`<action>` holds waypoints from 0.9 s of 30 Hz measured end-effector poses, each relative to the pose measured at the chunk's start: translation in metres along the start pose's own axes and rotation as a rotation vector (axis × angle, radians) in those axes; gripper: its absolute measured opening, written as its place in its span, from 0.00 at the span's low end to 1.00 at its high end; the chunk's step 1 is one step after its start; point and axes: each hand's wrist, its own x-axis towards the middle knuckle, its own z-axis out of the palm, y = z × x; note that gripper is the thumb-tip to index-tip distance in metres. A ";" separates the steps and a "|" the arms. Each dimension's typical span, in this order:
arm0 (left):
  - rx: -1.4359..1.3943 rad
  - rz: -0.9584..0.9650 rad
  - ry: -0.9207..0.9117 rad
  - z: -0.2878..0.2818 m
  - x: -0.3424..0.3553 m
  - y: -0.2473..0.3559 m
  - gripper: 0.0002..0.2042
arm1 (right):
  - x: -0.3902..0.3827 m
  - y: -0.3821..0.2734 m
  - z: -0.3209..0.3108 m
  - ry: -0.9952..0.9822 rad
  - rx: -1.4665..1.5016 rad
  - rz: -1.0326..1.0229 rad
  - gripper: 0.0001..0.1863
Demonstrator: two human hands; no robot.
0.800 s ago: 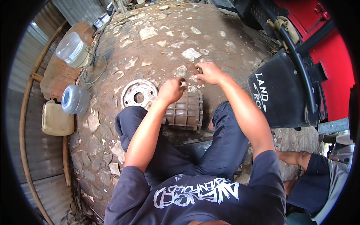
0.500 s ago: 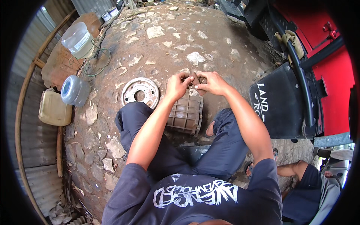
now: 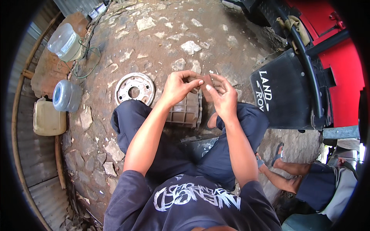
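Note:
Both of my hands are raised between my knees around a small, flat, reddish-brown sheet (image 3: 207, 82) that looks like sandpaper. My right hand (image 3: 225, 98) grips it between thumb and fingers, and the sheet hangs down along the thumb. My left hand (image 3: 176, 88) is closed in a pinch at the sheet's left edge, thumb and forefinger together. Below them a ribbed metal casing (image 3: 184, 113) sits on the ground, partly hidden by my left hand and forearm. To its left a round metal plate (image 3: 148, 85) with a central hole lies beside my left knee.
A red vehicle (image 3: 345, 69) with a black mud flap (image 3: 281, 90) and a black bar stands at right. At left are clear plastic containers (image 3: 66, 95), a yellowish jerrycan (image 3: 49, 117) and a corrugated metal wall. Another person's legs (image 3: 287, 173) show lower right. Stones stud the ground.
My right hand has turned more upright, its fingers pointing up around the sheet. My left hand has shifted slightly left in view. The whole view has shifted, and the other person's legs show more.

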 end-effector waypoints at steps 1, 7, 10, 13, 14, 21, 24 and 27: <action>-0.004 0.001 0.002 -0.001 -0.002 -0.001 0.11 | 0.000 0.005 0.001 -0.017 -0.019 -0.008 0.17; -0.069 0.019 -0.016 -0.009 -0.011 -0.003 0.12 | 0.004 0.021 0.002 -0.104 0.026 -0.031 0.19; -0.062 0.051 0.020 -0.009 -0.012 -0.007 0.12 | 0.000 0.012 0.005 -0.157 0.019 0.082 0.21; -0.115 0.031 -0.006 -0.012 -0.010 -0.011 0.12 | 0.001 0.009 0.003 -0.226 -0.134 0.051 0.24; -0.125 0.032 -0.003 -0.012 -0.011 -0.011 0.11 | 0.001 0.006 0.001 -0.248 -0.182 0.058 0.25; -0.117 -0.004 0.014 -0.004 -0.011 -0.014 0.10 | -0.001 0.016 -0.006 -0.206 0.078 0.135 0.19; 0.037 0.138 0.119 -0.001 -0.010 -0.015 0.10 | 0.001 0.018 -0.003 -0.203 0.215 0.095 0.17; 0.312 0.421 0.239 0.004 -0.013 -0.013 0.12 | 0.001 0.018 0.000 -0.205 0.299 0.122 0.16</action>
